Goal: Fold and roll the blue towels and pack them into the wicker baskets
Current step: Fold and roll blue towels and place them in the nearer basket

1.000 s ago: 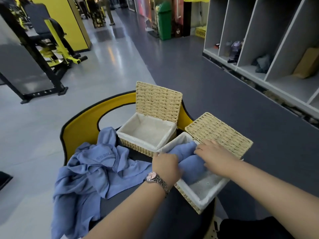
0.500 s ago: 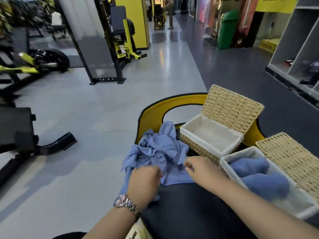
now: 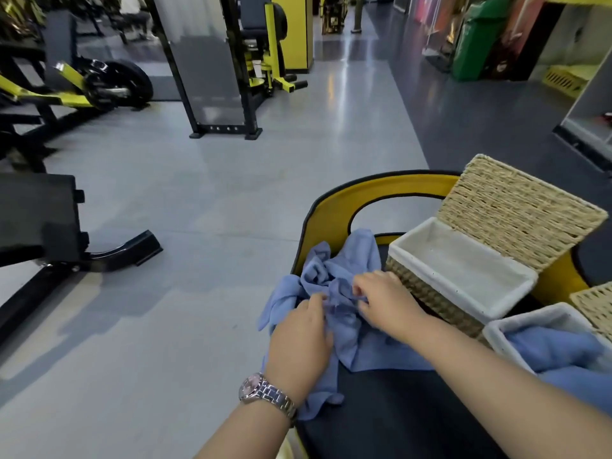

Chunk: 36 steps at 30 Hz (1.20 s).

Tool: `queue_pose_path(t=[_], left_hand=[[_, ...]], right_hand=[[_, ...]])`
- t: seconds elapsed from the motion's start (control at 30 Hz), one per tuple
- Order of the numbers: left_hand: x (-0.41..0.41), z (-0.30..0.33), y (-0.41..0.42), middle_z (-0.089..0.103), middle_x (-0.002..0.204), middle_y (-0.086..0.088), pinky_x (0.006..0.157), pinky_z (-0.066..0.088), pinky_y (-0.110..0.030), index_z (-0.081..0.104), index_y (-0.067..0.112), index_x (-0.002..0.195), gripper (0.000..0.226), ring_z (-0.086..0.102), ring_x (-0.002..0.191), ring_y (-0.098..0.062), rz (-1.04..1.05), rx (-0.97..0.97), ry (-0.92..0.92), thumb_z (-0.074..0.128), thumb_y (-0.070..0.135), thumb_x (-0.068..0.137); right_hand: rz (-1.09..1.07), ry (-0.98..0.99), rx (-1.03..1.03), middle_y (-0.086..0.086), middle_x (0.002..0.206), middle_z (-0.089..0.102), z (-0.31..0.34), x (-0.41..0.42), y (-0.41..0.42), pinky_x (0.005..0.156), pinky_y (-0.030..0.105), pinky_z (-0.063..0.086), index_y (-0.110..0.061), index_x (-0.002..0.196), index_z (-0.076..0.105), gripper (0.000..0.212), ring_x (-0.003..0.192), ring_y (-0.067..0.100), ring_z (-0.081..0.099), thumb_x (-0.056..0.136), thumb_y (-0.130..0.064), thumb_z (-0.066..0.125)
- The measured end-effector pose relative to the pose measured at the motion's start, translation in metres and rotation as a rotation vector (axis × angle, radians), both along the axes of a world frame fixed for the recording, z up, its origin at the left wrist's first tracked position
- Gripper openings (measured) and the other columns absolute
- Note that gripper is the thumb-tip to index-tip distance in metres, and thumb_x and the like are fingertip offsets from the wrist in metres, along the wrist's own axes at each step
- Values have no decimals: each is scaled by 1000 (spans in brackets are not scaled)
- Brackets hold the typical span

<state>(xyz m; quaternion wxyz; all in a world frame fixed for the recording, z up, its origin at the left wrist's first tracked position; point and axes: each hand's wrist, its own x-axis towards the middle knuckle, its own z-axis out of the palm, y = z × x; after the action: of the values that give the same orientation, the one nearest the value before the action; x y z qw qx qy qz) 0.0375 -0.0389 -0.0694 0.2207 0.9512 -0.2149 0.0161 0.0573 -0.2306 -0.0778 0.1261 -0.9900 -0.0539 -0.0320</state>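
Both hands (image 3: pixel 344 313) pinching crumpled towel (image 3: pixel 334 276)

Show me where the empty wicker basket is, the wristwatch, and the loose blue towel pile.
empty wicker basket (image 3: pixel 427 294): head view, on its woven front wall.
wristwatch (image 3: pixel 252 388): head view, on the pink dial at the left wrist.
loose blue towel pile (image 3: pixel 356 256): head view, on the raised fold beyond the hands.

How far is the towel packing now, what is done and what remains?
Done: the near basket already holds a blue towel. In hand: the left hand and right hand both grip the crumpled towel pile, not yet folded. Left: folding and rolling that pile, and filling the far basket, which looks empty.
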Motion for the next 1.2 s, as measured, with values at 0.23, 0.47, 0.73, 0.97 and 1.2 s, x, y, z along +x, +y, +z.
queue_pose_path(t=[0.23,0.47,0.73,0.97,1.2], left_hand=[[-28,-2,-14,61,104,-5,53,48,-39,33,32,134,74,63,76,-30,-147,227,144,67,7,73],[-54,-13,-33,70,94,-3,67,48,-33,61,21,98,27,65,88,-26,-252,236,230,42,40,93],[-55,-30,-61,65,73,4,52,47,-32,31,27,119,41,63,64,-19,-76,23,213,46,53,90],[-44,-34,-72,64,102,4,78,44,-20,60,17,106,27,59,95,-10,-23,-185,398,63,36,88],[-46,-29,-67,51,69,8,57,39,-20,49,17,76,41,49,63,-9,117,-190,441,67,55,77]], right_hand=[[203,404,-88,-3,78,53,-12,-154,-7,52,28,26,-17,85,60,19,75,21,52,79,-4,48],[169,544,144,-11,78,64,-8,-191,-27,70,27,47,-29,86,64,23,81,6,58,75,-48,61],[-389,196,291,5,89,58,-27,-124,-46,68,33,41,-16,82,52,10,83,25,58,91,-19,52],[-561,305,743,-8,60,42,-42,-94,-19,51,25,31,-17,71,49,28,60,9,41,74,-23,76],[-512,292,960,-5,57,45,-30,-111,-13,54,24,32,-14,63,54,25,57,10,37,85,-13,63]])
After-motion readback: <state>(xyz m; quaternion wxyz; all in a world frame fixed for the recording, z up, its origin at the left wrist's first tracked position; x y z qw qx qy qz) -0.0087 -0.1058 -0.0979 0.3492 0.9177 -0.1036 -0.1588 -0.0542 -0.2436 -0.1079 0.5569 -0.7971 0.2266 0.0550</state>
